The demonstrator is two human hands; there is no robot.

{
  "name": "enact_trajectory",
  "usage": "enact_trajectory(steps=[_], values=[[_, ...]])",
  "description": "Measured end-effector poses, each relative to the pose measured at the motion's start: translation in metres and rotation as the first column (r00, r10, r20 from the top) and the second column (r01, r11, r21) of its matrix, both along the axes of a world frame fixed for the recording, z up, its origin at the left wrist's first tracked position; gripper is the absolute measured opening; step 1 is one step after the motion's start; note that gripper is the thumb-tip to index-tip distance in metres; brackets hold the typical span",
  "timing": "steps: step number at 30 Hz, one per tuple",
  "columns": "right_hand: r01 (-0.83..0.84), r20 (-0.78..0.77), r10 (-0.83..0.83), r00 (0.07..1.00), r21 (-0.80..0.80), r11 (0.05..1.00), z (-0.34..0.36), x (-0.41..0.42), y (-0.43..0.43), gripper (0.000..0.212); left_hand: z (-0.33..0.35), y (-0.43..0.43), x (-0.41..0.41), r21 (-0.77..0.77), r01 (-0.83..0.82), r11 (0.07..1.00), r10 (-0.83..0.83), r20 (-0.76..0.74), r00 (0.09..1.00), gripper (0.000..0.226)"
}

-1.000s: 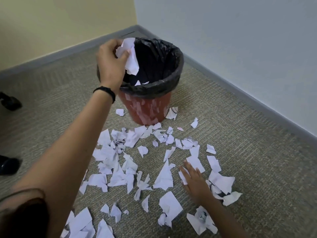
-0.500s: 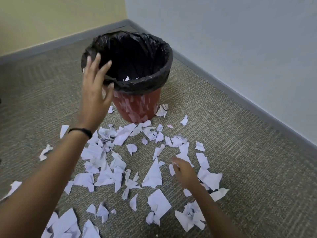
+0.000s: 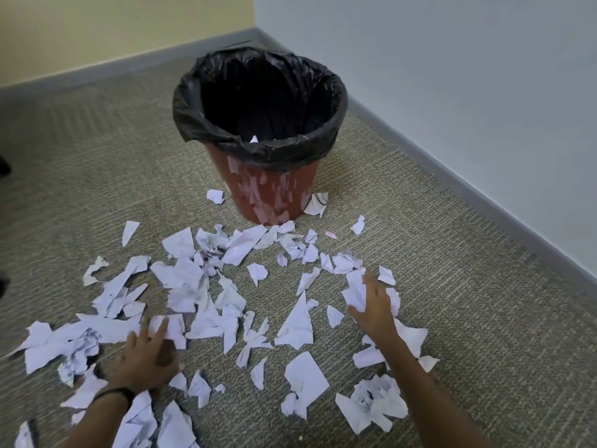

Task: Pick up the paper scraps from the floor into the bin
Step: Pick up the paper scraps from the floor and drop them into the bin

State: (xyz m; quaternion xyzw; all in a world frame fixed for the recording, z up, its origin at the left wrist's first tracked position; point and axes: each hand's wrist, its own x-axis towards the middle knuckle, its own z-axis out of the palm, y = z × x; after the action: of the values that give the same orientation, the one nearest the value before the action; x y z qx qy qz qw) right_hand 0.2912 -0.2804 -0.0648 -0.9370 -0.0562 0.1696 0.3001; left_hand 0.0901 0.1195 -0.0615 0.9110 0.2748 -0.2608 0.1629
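Observation:
A red bin lined with a black bag stands on the carpet near the room's corner, with a white scrap visible inside. Several torn white paper scraps lie scattered on the floor in front of it. My left hand, with a black band at the wrist, is down on the floor at the lower left, its fingers spread on a scrap. My right hand is low at the right, its fingers closed around a white scrap lifted slightly off the carpet.
Grey skirting and a pale wall run along the right. A yellow wall closes the back left. Dark objects sit at the far left edge. Bare carpet stretches to the right of the scraps.
My left hand let its scraps fall into the bin, then came down from the rim to the floor at lower left. My right hand has closed on a scrap.

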Motion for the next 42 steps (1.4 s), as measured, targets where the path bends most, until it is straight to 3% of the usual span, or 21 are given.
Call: enact_trajectory(steps=[3, 9, 13, 16, 18, 23, 26, 28, 31, 35, 37, 40, 42], values=[[-0.062, 0.042, 0.070, 0.997, -0.170, 0.984, -0.003, -0.009, 0.007, 0.070, -0.007, -0.006, -0.013, -0.009, -0.005, 1.000, 0.005, 0.006, 1.000, 0.116], [-0.173, -0.001, 0.181, 0.983, -0.301, 0.938, 0.009, -0.004, 0.019, 0.062, 0.005, -0.014, 0.005, -0.015, -0.023, 1.000, 0.022, -0.085, 0.996, 0.113], [-0.244, -0.070, 0.233, 0.970, -0.262, 0.934, 0.014, -0.004, 0.023, 0.052, 0.009, -0.015, 0.014, -0.024, -0.044, 0.999, 0.040, -0.141, 0.989, 0.113], [-0.333, -0.165, 0.304, 0.938, -0.201, 0.921, -0.003, 0.001, 0.018, 0.061, 0.009, -0.016, 0.014, -0.044, -0.068, 0.997, 0.062, -0.121, 0.991, 0.113], [-0.334, -0.151, 0.317, 0.936, -0.106, 0.937, 0.027, -0.003, 0.029, 0.065, 0.008, -0.015, 0.015, -0.059, -0.073, 0.996, 0.065, -0.119, 0.991, 0.116], [-0.216, 0.137, 0.190, 0.972, 0.216, 0.952, 0.151, 0.011, 0.080, 0.047, 0.005, -0.012, 0.013, -0.072, -0.084, 0.994, 0.077, -0.097, 0.992, 0.119], [-0.196, 0.365, -0.004, 0.931, 0.511, 0.837, 0.230, 0.031, 0.113, 0.045, 0.005, -0.012, 0.012, -0.078, -0.091, 0.993, 0.085, -0.085, 0.993, 0.115], [-0.218, 0.495, -0.157, 0.854, 0.616, 0.757, 0.274, 0.049, 0.135, 0.044, 0.005, -0.012, 0.012, -0.082, -0.109, 0.991, 0.103, -0.070, 0.992, 0.109], [-0.236, 0.595, -0.237, 0.768, 0.606, 0.759, 0.306, 0.081, 0.164, 0.060, 0.005, -0.012, 0.013, -0.096, -0.123, 0.988, 0.116, -0.081, 0.990, 0.111], [-0.207, 0.467, 0.088, 0.880, 0.210, 0.956, 0.302, 0.103, 0.186, 0.093, 0.008, -0.014, 0.014, -0.130, -0.160, 0.979, 0.150, -0.082, 0.985, 0.111], [-0.204, 0.556, 0.074, 0.828, 0.175, 0.963, 0.292, 0.090, 0.188, 0.086, 0.011, -0.015, 0.014, -0.135, -0.166, 0.977, 0.156, -0.080, 0.985, 0.109], [-0.265, 0.750, -0.077, 0.658, 0.326, 0.907, 0.263, 0.054, 0.183, 0.060, 0.011, -0.016, 0.014, -0.146, -0.170, 0.974, 0.162, -0.068, 0.984, 0.108], [-0.289, 0.767, -0.151, 0.624, 0.406, 0.867, 0.224, 0.033, 0.175, 0.048, 0.011, -0.015, 0.014, -0.155, -0.170, 0.973, 0.161, -0.070, 0.985, 0.110]])
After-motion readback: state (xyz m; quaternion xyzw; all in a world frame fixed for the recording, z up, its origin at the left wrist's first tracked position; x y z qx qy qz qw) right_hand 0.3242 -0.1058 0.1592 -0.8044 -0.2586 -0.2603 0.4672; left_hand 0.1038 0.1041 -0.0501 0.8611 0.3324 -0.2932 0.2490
